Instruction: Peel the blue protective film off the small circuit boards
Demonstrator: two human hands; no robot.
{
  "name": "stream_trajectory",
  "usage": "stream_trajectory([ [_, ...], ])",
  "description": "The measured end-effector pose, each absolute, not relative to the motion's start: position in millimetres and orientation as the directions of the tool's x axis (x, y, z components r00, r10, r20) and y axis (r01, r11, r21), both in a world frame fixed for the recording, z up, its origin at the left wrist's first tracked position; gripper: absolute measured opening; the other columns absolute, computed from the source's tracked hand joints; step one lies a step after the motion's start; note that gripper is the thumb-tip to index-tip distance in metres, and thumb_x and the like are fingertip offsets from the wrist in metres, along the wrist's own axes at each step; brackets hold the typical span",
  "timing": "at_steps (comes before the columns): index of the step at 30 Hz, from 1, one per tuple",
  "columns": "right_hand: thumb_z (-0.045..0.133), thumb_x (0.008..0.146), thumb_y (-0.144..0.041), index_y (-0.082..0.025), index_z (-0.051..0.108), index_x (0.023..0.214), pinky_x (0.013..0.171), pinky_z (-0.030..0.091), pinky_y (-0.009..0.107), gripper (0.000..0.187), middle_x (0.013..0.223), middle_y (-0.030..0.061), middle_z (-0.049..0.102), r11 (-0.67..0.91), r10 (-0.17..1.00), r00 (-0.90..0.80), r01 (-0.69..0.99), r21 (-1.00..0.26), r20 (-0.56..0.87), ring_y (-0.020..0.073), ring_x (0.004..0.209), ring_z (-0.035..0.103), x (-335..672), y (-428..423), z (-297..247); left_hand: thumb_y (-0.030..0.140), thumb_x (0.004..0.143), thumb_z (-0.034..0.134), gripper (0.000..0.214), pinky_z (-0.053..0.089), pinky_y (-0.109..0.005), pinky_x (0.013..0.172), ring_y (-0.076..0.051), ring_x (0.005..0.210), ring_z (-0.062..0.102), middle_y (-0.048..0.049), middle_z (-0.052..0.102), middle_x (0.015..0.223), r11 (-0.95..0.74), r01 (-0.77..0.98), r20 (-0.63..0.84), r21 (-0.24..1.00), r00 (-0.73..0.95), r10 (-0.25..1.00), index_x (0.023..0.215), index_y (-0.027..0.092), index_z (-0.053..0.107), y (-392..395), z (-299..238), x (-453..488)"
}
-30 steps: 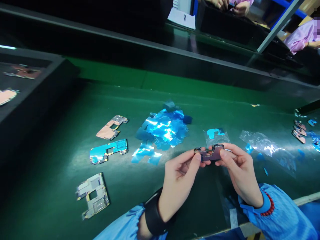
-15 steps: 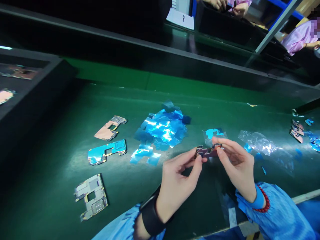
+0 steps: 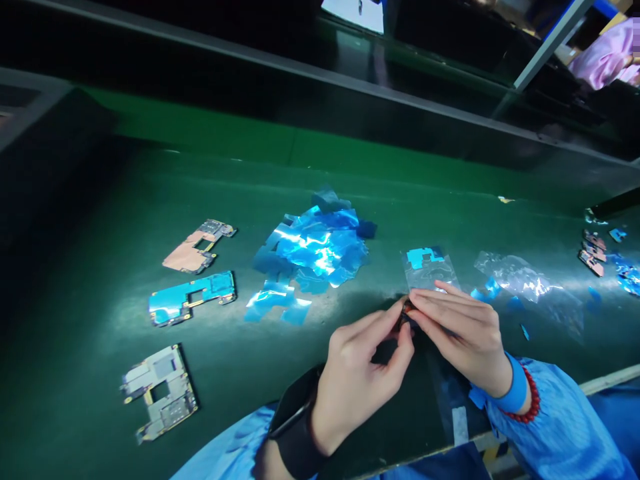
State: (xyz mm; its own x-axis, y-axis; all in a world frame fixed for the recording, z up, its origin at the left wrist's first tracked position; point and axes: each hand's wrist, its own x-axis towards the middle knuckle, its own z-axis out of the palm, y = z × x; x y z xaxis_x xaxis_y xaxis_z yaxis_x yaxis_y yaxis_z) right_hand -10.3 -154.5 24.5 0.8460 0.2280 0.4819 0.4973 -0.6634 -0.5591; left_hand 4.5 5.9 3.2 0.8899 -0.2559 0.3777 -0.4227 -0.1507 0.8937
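Observation:
A small phone circuit board [image 3: 407, 312] is pinched between my two hands, mostly covered by the fingers. My left hand [image 3: 357, 373] grips its near left side with thumb and fingertips. My right hand [image 3: 463, 333] closes over the other end, thumb below and fingers bent across the top. Just beyond the hands lies a clear plastic sheet [image 3: 434, 275] bearing a cut blue film [image 3: 423, 257]. To the left is a heap of shiny blue film pieces [image 3: 323, 243], with loose blue film [image 3: 275, 300] at its near edge.
Three boards lie at left: a copper-coloured one [image 3: 187, 253], a blue-covered one [image 3: 170, 303] and a grey one [image 3: 167, 387]. Crumpled clear plastic [image 3: 525, 277] is on the right, before several small boards [image 3: 593, 257]. A dark raised ledge [image 3: 300, 93] runs behind. A person's pink sleeve [image 3: 607, 53] shows beyond.
The board has turned in my hands and is now largely hidden. My right hand has shifted left, closer to my left hand, with its fingers folded over. The view has moved slightly.

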Motion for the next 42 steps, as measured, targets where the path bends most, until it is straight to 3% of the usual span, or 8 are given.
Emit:
stream_trajectory([
  [6, 0.058, 0.088, -0.003, -0.026, 0.054, 0.131, 0.102, 0.047, 0.047, 0.049, 0.109, 0.0045, 0.068, -0.668, 0.313, 0.813, 0.556, -0.494, 0.492, 0.0229, 0.098, 0.067, -11.9, -157.0, 21.4, 0.006, 0.083, 0.056, 0.029, 0.051, -0.017, 0.057, -0.01, 0.058, 0.06, -0.0017, 0.065, 0.072, -0.191, -0.446, 0.389, 0.874, 0.88, -0.274, 0.11, 0.013, 0.065, 5.7, 1.7, 2.7],
  [18, 0.062, 0.086, -0.002, -0.025, 0.044, 0.138, 0.092, 0.056, 0.04, 0.06, 0.111, 0.0055, 0.067, -0.666, 0.356, 0.779, 0.599, -0.444, 0.516, 0.0217, 0.099, 0.067, -11.2, -156.9, 20.0, 0.005, 0.082, 0.056, 0.026, 0.054, -0.019, 0.06, -0.012, 0.059, 0.062, -0.0052, 0.064, 0.073, -0.206, -0.499, 0.442, 0.841, 0.856, -0.268, 0.107, 0.003, 0.064, 6.2, 1.1, -0.6],
  [26, 0.059, 0.088, -0.003, -0.023, 0.05, 0.134, 0.094, 0.054, 0.039, 0.052, 0.11, 0.0055, 0.068, -0.656, 0.361, 0.79, 0.593, -0.467, 0.496, 0.0206, 0.102, 0.066, -10.5, -156.3, 20.8, 0.004, 0.082, 0.057, 0.027, 0.054, -0.018, 0.063, -0.011, 0.063, 0.064, -0.0034, 0.067, 0.079, -0.187, -0.471, 0.421, 0.862, 0.871, -0.253, 0.107, 0.013, 0.065, 5.1, -1.1, -2.4],
  [36, 0.055, 0.09, -0.003, -0.009, 0.065, 0.108, 0.097, 0.051, 0.033, 0.022, 0.103, 0.0104, 0.07, -0.662, 0.359, 0.759, 0.618, -0.425, 0.544, 0.017, 0.101, 0.066, -8.1, -154.5, 20.4, 0.006, 0.083, 0.057, 0.025, 0.052, -0.017, 0.057, -0.009, 0.057, 0.06, -0.0018, 0.065, 0.074, -0.151, -0.492, 0.447, 0.858, 0.858, -0.255, 0.106, 0.012, 0.065, 6.6, -0.6, -0.3],
  [42, 0.058, 0.088, -0.004, -0.01, 0.066, 0.105, 0.097, 0.05, 0.029, 0.019, 0.101, 0.01, 0.071, -0.633, 0.315, 0.781, 0.596, -0.493, 0.54, 0.0159, 0.099, 0.067, -5.8, -155.6, 19.1, 0.006, 0.084, 0.056, 0.025, 0.053, -0.018, 0.056, -0.01, 0.057, 0.061, -0.0019, 0.066, 0.074, -0.194, -0.499, 0.453, 0.844, 0.859, -0.24, 0.106, 0.013, 0.065, 4.0, 1.0, 1.7],
])
